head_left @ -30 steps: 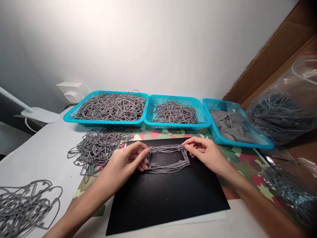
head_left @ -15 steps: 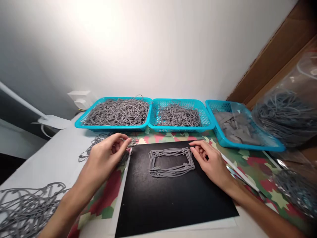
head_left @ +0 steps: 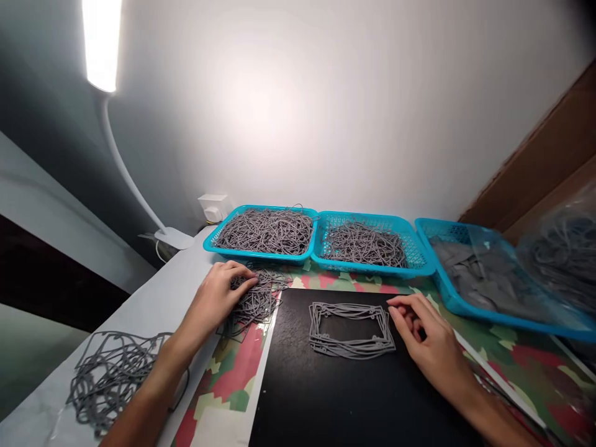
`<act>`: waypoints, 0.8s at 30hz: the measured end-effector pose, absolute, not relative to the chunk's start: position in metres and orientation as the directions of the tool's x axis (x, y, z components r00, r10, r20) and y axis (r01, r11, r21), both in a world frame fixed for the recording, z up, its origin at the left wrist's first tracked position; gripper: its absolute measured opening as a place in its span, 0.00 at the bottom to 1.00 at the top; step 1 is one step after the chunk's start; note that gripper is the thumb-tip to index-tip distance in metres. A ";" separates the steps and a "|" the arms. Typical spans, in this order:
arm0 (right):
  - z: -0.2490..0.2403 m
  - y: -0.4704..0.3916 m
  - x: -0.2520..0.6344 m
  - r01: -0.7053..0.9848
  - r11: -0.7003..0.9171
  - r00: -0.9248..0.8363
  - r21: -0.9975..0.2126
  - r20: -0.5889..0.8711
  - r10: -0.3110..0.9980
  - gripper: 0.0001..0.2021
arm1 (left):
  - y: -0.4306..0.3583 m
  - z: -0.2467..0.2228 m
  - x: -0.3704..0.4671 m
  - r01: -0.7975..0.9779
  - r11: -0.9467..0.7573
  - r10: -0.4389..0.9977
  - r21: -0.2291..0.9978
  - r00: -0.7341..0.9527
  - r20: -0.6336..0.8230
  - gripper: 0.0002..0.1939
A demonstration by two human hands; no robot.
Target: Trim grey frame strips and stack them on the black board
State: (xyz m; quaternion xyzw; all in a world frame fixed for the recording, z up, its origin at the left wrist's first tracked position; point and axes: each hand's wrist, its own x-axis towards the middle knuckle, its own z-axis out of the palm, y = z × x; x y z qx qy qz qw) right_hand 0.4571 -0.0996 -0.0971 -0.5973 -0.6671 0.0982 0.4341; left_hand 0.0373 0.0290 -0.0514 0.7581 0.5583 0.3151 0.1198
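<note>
On a black board (head_left: 326, 397) lies a loose stack of thin grey rectangular gaskets (head_left: 351, 354) with small loops near the corners. My left hand (head_left: 218, 295) is at a tangled pile of grey gaskets (head_left: 263, 298) left of the board. Its thumb and index fingertip are close together over the pile; what is pinched between them, if anything, I cannot make out. Beside the stack's right edge is my right hand (head_left: 426, 332), with thumb and index tips slightly apart and the other fingers curled.
Behind the board stand a left blue basket (head_left: 261, 255) and a middle blue basket (head_left: 372, 269), both full of grey pieces. A right blue basket (head_left: 447, 292) holds flat grey pieces. More gaskets (head_left: 112, 372) lie front left. A lit lamp (head_left: 100, 46) stands at left.
The view has swung left, bringing the lamp head into sight. My left hand stays at the pile, its fingertips now farther over it. My right hand remains beside the stack.
</note>
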 end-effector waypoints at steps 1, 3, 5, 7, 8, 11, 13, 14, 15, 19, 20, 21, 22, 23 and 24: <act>-0.097 -0.099 0.457 0.708 0.269 0.094 -0.653 0.465 0.880 0.09 | 0.027 -0.049 0.040 0.759 -0.357 0.914 0.545 0.162 0.373 0.36; -0.097 -0.099 0.458 0.704 0.281 0.097 -0.652 0.480 0.872 0.08 | 0.022 -0.042 0.046 0.724 -0.380 0.890 0.575 0.118 0.440 0.30; -0.097 -0.099 0.459 0.706 0.294 0.102 -0.645 0.503 0.858 0.08 | 0.018 -0.032 0.053 0.678 -0.413 0.853 0.609 0.054 0.518 0.24; -0.097 -0.099 0.459 0.708 0.304 0.111 -0.637 0.526 0.843 0.07 | 0.015 -0.019 0.062 0.632 -0.453 0.798 0.629 -0.028 0.602 0.18; -0.096 -0.099 0.459 0.707 0.313 0.112 -0.634 0.538 0.836 0.07 | 0.014 -0.011 0.067 0.608 -0.482 0.760 0.631 -0.067 0.646 0.15; -0.092 -0.099 0.456 0.704 0.350 0.098 -0.619 0.572 0.814 0.06 | 0.012 0.015 0.087 0.507 -0.618 0.629 0.600 -0.138 0.765 0.08; -0.089 -0.099 0.454 0.703 0.365 0.090 -0.610 0.586 0.806 0.07 | 0.007 0.033 0.101 0.427 -0.699 0.573 0.573 -0.145 0.807 0.05; -0.086 -0.100 0.453 0.703 0.369 0.088 -0.608 0.589 0.803 0.07 | 0.002 0.042 0.108 0.388 -0.723 0.570 0.572 -0.134 0.811 0.04; -0.084 -0.101 0.452 0.698 0.376 0.086 -0.610 0.592 0.801 0.06 | -0.004 0.049 0.115 0.342 -0.744 0.574 0.574 -0.112 0.811 0.02; -0.068 -0.112 0.441 0.589 0.426 0.074 -0.687 0.571 0.818 0.09 | -0.040 0.064 0.142 0.175 -0.694 0.716 0.699 0.062 0.695 0.05; -0.062 -0.116 0.435 0.530 0.440 0.051 -0.725 0.545 0.837 0.14 | -0.049 0.063 0.148 0.134 -0.654 0.756 0.744 0.122 0.643 0.06; -0.056 -0.121 0.428 0.463 0.446 0.010 -0.766 0.508 0.861 0.22 | -0.058 0.062 0.155 0.099 -0.601 0.794 0.793 0.187 0.579 0.06; -0.051 -0.125 0.420 0.388 0.445 -0.052 -0.807 0.463 0.885 0.31 | -0.066 0.059 0.161 0.073 -0.541 0.823 0.838 0.250 0.510 0.06; -0.046 -0.129 0.412 0.311 0.430 -0.124 -0.848 0.412 0.903 0.38 | -0.073 0.055 0.167 0.057 -0.483 0.842 0.874 0.303 0.446 0.07; -0.043 -0.133 0.405 0.239 0.398 -0.198 -0.886 0.356 0.913 0.40 | -0.079 0.051 0.172 0.056 -0.433 0.855 0.900 0.341 0.390 0.07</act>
